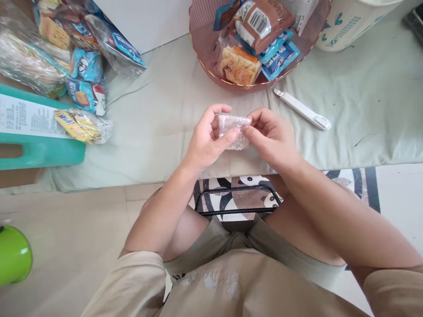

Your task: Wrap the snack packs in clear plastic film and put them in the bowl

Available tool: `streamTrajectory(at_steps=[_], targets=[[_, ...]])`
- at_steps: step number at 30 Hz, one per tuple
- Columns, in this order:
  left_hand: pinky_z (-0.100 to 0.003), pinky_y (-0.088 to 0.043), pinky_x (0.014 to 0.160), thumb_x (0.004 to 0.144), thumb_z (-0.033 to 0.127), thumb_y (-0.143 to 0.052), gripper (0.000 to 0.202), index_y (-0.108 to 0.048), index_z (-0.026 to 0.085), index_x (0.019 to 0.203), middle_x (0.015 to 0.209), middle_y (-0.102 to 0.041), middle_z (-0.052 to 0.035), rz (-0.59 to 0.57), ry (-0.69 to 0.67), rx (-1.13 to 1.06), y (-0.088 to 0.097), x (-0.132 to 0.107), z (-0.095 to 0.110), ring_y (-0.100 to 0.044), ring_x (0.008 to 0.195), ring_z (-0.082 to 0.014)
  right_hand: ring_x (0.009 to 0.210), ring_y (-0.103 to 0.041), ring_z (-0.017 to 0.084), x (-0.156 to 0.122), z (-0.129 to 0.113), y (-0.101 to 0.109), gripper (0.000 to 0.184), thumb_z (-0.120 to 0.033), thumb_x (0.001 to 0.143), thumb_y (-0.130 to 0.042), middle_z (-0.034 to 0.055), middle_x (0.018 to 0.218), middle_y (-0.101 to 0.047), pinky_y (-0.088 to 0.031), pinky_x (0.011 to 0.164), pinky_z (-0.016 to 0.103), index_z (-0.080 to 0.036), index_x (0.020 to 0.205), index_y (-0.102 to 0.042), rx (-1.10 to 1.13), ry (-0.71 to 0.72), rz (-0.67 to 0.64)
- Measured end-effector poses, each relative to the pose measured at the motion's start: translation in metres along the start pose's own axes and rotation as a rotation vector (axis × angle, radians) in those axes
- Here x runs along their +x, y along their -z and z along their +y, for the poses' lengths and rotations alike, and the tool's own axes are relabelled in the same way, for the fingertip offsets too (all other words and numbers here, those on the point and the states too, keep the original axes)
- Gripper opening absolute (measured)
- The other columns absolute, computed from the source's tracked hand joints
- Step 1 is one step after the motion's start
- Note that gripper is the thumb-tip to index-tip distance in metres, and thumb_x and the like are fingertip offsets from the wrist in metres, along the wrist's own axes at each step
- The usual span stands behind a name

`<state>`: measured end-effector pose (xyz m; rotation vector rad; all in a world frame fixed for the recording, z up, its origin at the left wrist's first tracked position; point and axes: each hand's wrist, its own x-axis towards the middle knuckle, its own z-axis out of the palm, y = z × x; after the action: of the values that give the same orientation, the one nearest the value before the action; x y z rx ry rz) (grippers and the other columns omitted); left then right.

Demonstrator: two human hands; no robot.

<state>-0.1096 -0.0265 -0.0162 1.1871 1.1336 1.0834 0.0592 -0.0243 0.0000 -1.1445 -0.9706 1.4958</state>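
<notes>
A small bundle of crinkled clear plastic wrap (235,141) is held up between both hands, over the front part of the cloth-covered table. My left hand (209,136) has its thumb across the front of the wrap and its fingers behind. With thumb and forefinger, my right hand (272,134) pinches the wrap's upper right corner. Whether anything lies inside the wrap I cannot tell. Beyond the hands stands a pink ribbed bowl (211,72) with a gold rim, holding several packaged snacks. To the right of it lies a white utility knife (302,109).
Wrapped snacks (84,66) crowd the table's left end. A yellow snack packet (79,125) rests on a green carton (49,152) with a handle. At the back right stands a white tub (353,26). A bright green bin (13,255) is on the floor, left.
</notes>
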Motion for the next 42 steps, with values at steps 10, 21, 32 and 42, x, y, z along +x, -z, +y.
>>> streamTrajectory(at_steps=[10,21,32,42], targets=[[-0.028,-0.062,0.071,0.066,0.05,-0.096,0.061,-0.064,0.026,0.113,0.088,-0.075,0.0,-0.001,0.123,-0.17,0.006,0.005,-0.004,-0.074,0.078,-0.0169,0.06,-0.054,0.009,-0.001,-0.002,-0.001,0.021,-0.023,0.081,-0.086,-0.0043,0.068,-0.06,-0.044,0.056,0.024,-0.02,0.079,-0.065,0.066,-0.035,-0.012],[-0.022,-0.056,0.071,0.069,0.052,-0.094,0.04,-0.074,0.022,0.087,0.08,-0.071,0.0008,0.018,0.086,-0.216,-0.005,0.008,0.007,-0.064,0.071,-0.0093,0.059,-0.053,0.008,0.007,0.003,0.001,0.033,-0.045,0.08,-0.084,-0.006,0.068,-0.059,-0.045,0.057,0.023,-0.022,0.08,-0.06,0.111,0.095,0.044],[-0.021,-0.052,0.054,0.067,0.043,-0.096,0.038,-0.072,0.026,0.092,0.077,-0.066,0.0029,0.191,-0.219,-0.008,0.008,0.025,0.049,-0.059,0.06,-0.0078,0.052,-0.049,0.008,0.038,-0.023,0.053,0.034,-0.046,0.08,-0.074,-0.0061,0.065,-0.048,-0.044,0.049,0.023,-0.024,0.076,-0.048,0.466,0.09,0.363],[-0.037,-0.053,0.078,0.095,0.014,-0.052,0.044,-0.056,-0.001,0.136,0.087,-0.054,0.0041,-0.286,-0.266,1.059,-0.139,0.243,0.156,-0.075,0.111,-0.0261,0.049,-0.04,0.01,0.059,-0.046,0.104,0.029,-0.044,0.075,-0.065,-0.0054,0.063,-0.038,-0.037,0.044,0.026,-0.026,0.077,-0.042,0.617,0.073,0.444]])
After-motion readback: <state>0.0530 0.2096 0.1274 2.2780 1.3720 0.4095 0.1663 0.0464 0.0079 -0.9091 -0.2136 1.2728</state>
